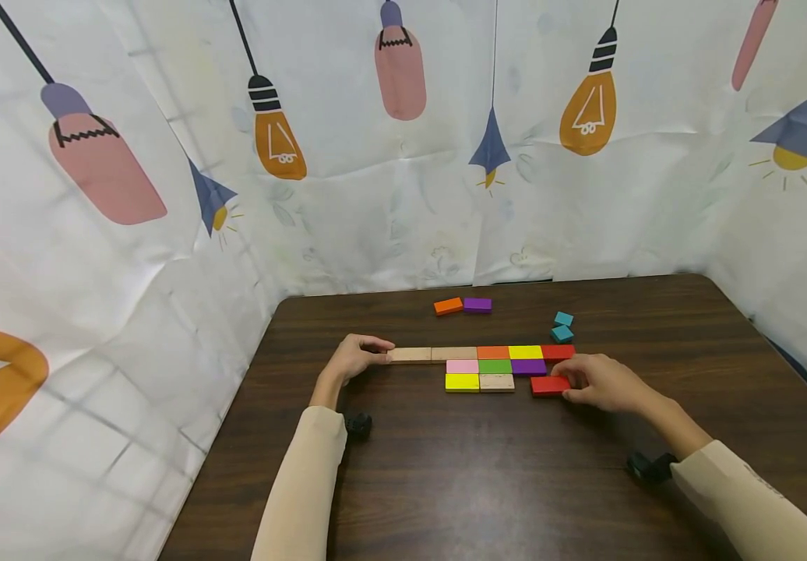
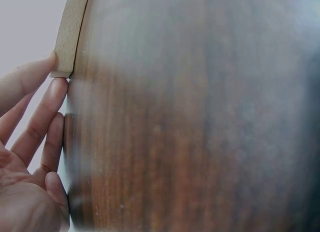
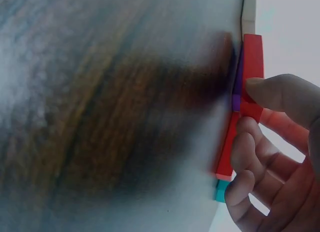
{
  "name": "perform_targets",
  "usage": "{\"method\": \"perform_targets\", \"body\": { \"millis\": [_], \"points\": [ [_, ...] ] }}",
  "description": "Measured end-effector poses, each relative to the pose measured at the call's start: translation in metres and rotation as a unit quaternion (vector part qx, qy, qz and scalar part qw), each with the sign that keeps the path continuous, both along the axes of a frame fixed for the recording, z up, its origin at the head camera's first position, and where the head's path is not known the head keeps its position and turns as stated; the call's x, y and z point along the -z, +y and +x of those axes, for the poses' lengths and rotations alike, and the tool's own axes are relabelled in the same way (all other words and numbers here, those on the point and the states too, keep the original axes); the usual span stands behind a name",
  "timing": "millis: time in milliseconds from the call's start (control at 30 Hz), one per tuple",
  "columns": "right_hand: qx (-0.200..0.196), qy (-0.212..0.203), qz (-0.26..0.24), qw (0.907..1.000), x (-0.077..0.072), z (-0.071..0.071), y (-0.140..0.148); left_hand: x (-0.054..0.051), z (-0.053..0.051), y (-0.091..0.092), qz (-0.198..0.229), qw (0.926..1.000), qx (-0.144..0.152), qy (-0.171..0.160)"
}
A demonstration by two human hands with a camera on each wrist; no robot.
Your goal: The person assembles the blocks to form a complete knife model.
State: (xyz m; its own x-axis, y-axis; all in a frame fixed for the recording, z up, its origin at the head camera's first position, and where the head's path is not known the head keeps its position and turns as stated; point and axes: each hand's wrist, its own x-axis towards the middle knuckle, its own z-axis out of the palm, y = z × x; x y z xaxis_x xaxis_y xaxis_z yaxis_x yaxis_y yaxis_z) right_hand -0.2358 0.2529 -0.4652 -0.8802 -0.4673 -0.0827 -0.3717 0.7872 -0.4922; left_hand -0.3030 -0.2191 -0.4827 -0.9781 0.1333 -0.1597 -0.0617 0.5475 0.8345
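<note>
My right hand (image 1: 610, 382) pinches a red block (image 1: 547, 386) between thumb and fingers at the front right of a flat layout of coloured blocks. In the right wrist view that red block (image 3: 254, 57) shows close beside a purple block (image 3: 239, 82). A small gap parts it from the plain wooden block (image 1: 497, 382) in the front row, beside a yellow one (image 1: 462, 382). At the far left of the back row, fingertips of my left hand (image 1: 354, 358) touch the end of a plain wooden block (image 1: 409, 355). The left wrist view shows those fingers fairly straight against this block (image 2: 70, 35).
The back row continues with wooden, orange, yellow and red blocks (image 1: 558, 352). Pink (image 1: 462, 366), green and purple blocks form the middle row. Behind lie a loose orange block (image 1: 449, 306), a purple block (image 1: 477, 305) and two teal blocks (image 1: 562, 334) on the dark table (image 1: 445, 483).
</note>
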Motion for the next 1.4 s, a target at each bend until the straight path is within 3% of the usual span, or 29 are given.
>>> {"method": "perform_targets", "body": {
  "millis": [700,1400],
  "points": [
    [0.004,-0.012,-0.034,0.9993,0.001,-0.003,0.003,0.000,0.000,0.000,0.002,1.0000,-0.005,-0.007],
    [-0.009,0.019,-0.036,0.9991,0.008,-0.011,-0.005,0.000,0.002,0.000,0.003,1.0000,-0.001,-0.007]
  ]
}}
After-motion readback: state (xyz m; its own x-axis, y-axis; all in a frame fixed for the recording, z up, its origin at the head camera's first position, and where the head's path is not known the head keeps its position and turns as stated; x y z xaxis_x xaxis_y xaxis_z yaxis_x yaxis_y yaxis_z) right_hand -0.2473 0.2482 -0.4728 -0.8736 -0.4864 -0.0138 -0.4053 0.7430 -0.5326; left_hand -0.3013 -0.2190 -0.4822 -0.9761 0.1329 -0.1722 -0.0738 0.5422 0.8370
